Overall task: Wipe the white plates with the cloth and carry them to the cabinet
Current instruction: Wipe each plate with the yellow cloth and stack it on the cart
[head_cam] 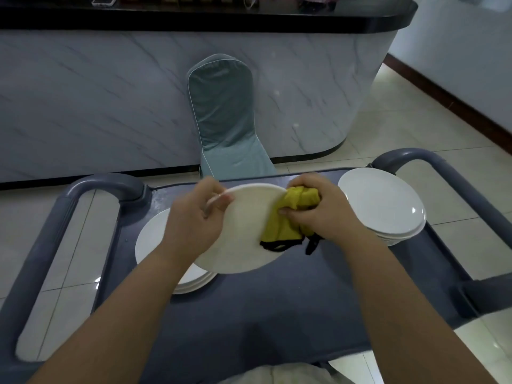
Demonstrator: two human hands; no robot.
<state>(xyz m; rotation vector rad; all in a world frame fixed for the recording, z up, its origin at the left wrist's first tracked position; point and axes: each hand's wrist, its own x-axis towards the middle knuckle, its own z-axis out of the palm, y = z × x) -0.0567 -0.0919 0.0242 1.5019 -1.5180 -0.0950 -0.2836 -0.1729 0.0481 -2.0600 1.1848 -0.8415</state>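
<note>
A grey-blue cart [277, 314] fills the lower view, with a looped handle rail [41, 239] on its left end and another [443, 173] on its right. Beyond the cart's far edge a chair in a teal cover [224, 117] stands on the tiled floor [415, 112]. Behind the chair a long bar [110, 92] with a marble-look front and black top runs across, further from the cart. A phone [104, 0] lies on the bar top; the other items there are too cropped to tell.

The cart's flat top carries two stacks of white plates: the left stack [151, 245] near its left end, partly hidden by the left forearm and by the lifted plate, and the right stack [382, 206] at its far right corner, in plain sight.

Above the middle of the cart the left hand [194, 217] holds one white plate [249, 234] tilted, its fingers [219, 200] curled round the plate's left rim. The right hand [318, 209] grips a bunched yellow cloth [279, 225] with black trim and presses it on the plate's right side, with a black end hanging just off the rim
</note>
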